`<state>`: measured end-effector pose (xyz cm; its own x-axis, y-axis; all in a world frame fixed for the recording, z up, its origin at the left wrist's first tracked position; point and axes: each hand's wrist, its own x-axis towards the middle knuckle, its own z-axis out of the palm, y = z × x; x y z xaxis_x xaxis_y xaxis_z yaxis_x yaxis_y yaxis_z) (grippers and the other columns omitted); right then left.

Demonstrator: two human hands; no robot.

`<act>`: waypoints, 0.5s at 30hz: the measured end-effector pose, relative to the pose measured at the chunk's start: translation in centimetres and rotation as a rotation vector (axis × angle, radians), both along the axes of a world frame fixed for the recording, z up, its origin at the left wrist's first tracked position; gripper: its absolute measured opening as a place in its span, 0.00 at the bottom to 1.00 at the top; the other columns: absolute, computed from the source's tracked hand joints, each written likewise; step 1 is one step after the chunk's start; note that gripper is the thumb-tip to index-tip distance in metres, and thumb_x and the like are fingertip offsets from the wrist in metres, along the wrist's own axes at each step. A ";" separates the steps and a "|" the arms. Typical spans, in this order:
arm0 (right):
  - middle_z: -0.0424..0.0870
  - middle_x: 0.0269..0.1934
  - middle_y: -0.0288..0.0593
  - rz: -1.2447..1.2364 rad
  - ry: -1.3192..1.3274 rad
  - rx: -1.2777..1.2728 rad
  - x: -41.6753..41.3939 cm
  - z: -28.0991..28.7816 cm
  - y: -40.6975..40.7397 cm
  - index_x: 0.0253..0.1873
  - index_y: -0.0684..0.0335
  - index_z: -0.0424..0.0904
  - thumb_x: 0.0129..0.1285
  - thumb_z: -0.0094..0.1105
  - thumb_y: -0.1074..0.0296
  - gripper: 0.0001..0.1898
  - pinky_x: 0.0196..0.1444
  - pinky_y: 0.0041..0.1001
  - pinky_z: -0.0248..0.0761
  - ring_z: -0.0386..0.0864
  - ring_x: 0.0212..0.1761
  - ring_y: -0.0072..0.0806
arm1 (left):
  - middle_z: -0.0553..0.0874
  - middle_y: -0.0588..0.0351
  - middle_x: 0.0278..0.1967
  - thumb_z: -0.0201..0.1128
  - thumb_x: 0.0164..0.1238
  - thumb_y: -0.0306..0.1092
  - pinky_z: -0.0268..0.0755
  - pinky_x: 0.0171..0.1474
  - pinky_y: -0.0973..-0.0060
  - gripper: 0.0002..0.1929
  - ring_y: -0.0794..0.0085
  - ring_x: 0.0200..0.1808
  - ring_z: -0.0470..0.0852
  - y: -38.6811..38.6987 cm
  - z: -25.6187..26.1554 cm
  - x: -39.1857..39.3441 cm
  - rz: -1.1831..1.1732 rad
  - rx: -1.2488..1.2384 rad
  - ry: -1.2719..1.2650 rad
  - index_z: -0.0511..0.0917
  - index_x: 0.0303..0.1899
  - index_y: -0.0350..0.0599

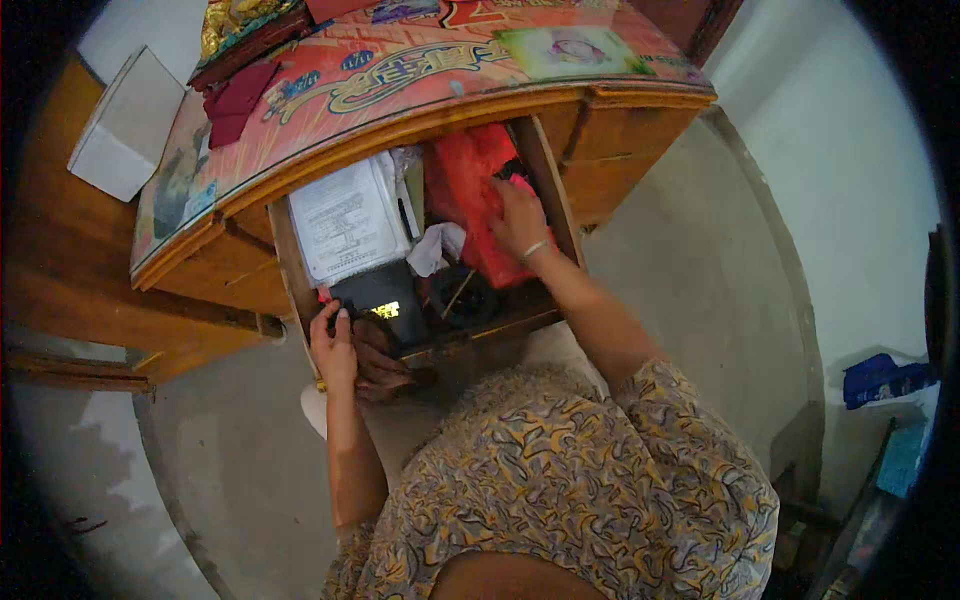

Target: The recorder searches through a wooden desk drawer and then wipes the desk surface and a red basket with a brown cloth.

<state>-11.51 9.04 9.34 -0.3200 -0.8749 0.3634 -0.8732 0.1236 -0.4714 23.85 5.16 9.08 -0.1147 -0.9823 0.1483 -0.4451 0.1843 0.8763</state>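
A wooden drawer (560,199) stands pulled out in front of me. My right hand (521,221) is inside it on the right, its fingers bent onto a red plastic bag (457,169). Something black and pink shows by those fingertips. At the drawer's front left corner, my left hand (334,349) touches the edge of a black box (386,289) with gold characters. Brown cloth or leather (379,356) lies beside that hand; what the fingers hold there is hidden. Printed papers in a clear sleeve (349,217) fill the back left. White crumpled paper or cloth (433,249) and a round black object (465,296) lie in the middle.
The wooden desk (450,116) above the drawer has a red printed cover. On it are a dark red cloth (238,105), a golden figure (236,26) and a green-edged printed sheet (570,52). A white box (127,124) leans at left. Blue fabric (889,381) lies far right.
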 end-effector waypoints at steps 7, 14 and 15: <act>0.78 0.54 0.48 -0.128 -0.644 -0.527 -3.2 4.6 -4.8 0.50 0.64 0.75 0.53 0.57 0.79 0.17 0.59 0.29 0.65 0.75 0.57 0.36 | 0.79 0.50 0.48 0.60 0.66 0.34 0.67 0.55 0.73 0.14 0.65 0.50 0.77 -0.2 1.1 -0.4 -0.012 0.016 0.023 0.78 0.48 0.36; 0.78 0.51 0.55 -0.125 -0.393 -0.479 -3.2 2.3 -5.1 0.51 0.61 0.73 0.54 0.58 0.77 0.17 0.53 0.33 0.70 0.77 0.54 0.46 | 0.80 0.52 0.47 0.59 0.67 0.34 0.67 0.53 0.77 0.14 0.70 0.48 0.78 -0.1 2.2 -0.7 0.002 0.172 0.114 0.78 0.49 0.36; 0.80 0.47 0.56 -0.132 -0.344 -0.356 -3.1 1.7 -5.1 0.51 0.60 0.73 0.54 0.58 0.76 0.18 0.50 0.35 0.71 0.79 0.50 0.48 | 0.80 0.52 0.47 0.59 0.67 0.34 0.67 0.53 0.76 0.14 0.69 0.48 0.78 -0.1 1.9 -0.7 -0.018 0.126 0.140 0.78 0.49 0.37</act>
